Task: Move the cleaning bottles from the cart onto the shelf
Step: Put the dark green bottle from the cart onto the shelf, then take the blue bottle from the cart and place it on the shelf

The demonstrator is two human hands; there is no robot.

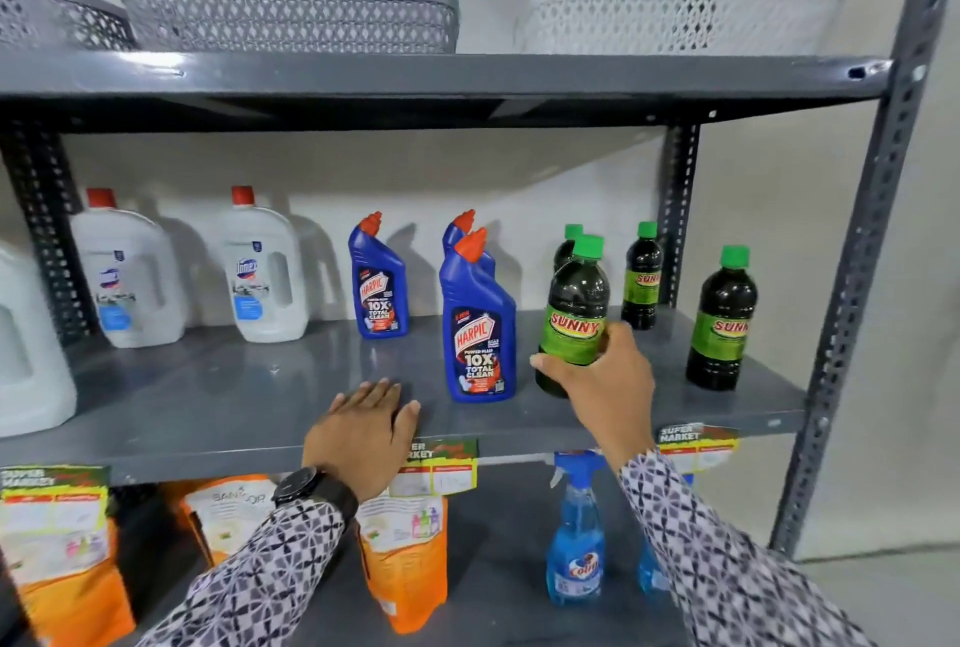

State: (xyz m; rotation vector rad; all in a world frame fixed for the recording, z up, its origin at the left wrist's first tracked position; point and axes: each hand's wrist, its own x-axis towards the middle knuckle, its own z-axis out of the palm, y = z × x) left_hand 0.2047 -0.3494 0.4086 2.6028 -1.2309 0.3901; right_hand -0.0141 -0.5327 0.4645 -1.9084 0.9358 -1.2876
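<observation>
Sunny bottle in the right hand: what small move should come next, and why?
Probably open the grip and draw the right hand back. The Sunny bottle looks upright with its base on the middle shelf, in line with the front Harpic bottle; the left hand rests flat on the shelf edge.

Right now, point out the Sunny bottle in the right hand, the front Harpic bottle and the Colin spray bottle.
Sunny bottle (574, 334): head view, on its green label.
Front Harpic bottle (478, 350): head view, on its front label.
Colin spray bottle (575, 542): head view, on its blue body.
</observation>
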